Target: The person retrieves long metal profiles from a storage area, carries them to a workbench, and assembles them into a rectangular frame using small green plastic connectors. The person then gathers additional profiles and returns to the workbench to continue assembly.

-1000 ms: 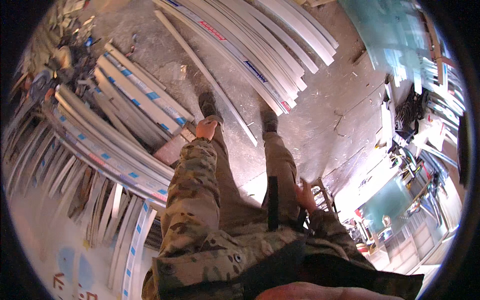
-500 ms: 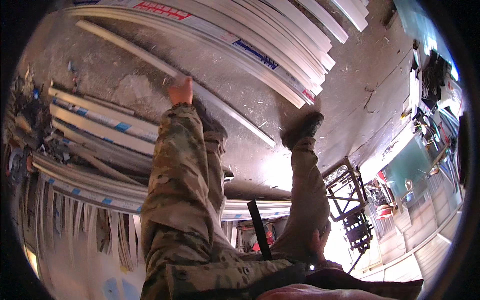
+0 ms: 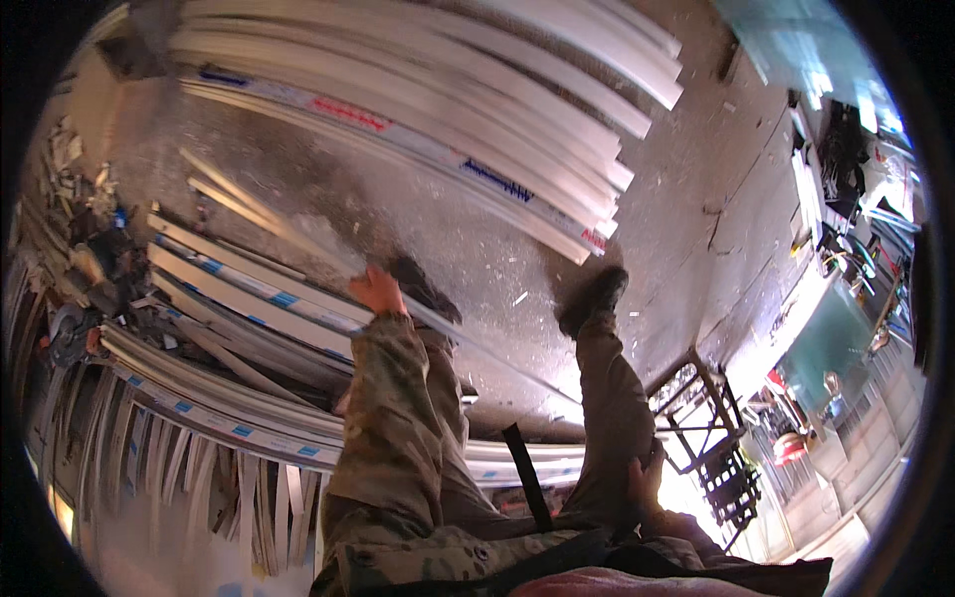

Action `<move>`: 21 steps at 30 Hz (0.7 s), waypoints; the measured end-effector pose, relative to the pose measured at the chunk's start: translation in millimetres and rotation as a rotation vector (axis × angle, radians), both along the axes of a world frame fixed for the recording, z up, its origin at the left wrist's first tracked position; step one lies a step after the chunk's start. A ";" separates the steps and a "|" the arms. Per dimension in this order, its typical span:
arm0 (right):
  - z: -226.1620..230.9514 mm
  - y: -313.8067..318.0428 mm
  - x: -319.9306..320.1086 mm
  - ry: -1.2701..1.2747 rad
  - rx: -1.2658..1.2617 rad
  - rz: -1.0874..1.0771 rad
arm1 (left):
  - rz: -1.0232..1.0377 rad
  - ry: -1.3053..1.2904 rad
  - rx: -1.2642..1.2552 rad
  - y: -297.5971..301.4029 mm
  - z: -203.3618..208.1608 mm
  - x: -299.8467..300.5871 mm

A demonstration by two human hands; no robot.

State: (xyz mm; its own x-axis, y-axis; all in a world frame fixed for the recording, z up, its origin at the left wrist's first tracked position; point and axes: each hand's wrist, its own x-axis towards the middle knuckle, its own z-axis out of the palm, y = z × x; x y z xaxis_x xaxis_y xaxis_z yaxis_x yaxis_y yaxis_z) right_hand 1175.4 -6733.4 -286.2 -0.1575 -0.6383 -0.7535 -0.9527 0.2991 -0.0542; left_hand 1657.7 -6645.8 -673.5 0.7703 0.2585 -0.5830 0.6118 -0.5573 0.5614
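The left hand (image 3: 378, 291) was curled around a long pale strip (image 3: 288, 235), which was held at a slant below the large pile (image 3: 448, 90) of white lengths, apart from its near edge. The strip was blurred, so whether its whole length was raised off the floor (image 3: 686, 199) could not be told. The right hand (image 3: 647, 480) was placed against the right trouser leg (image 3: 609, 398), farther below the large pile than the left; its fingers were partly hidden, and whether anything was grasped by them could not be told. As far as could be judged, the strip had been taken in hand but not yet let go, and it was laid on neither stack. A smaller pile (image 3: 264, 291) marked with blue patches was seen below and to the left of the large pile, left untouched, while a dark metal frame (image 3: 734, 488) was set below and to the right of it.
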 end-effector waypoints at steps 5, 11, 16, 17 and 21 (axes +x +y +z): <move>13.7 -31.8 -17.4 0.056 0.044 0.021 | 0.096 -0.384 -0.077 -35.8 182.8 13.4; 40.4 -63.2 -32.3 -0.137 0.070 -0.033 | -0.196 -0.740 -0.304 -117.2 408.9 47.4; 60.0 -38.8 -59.6 -0.063 0.095 -0.214 | -0.710 -0.653 -0.187 -174.3 491.6 7.0; 63.1 -34.7 -65.8 -0.075 0.098 -0.228 | -0.782 -0.579 -0.038 -174.8 501.9 -8.3; 67.3 -47.2 -95.8 -0.144 0.090 -0.292 | -1.563 -0.367 0.180 -201.3 510.8 -92.2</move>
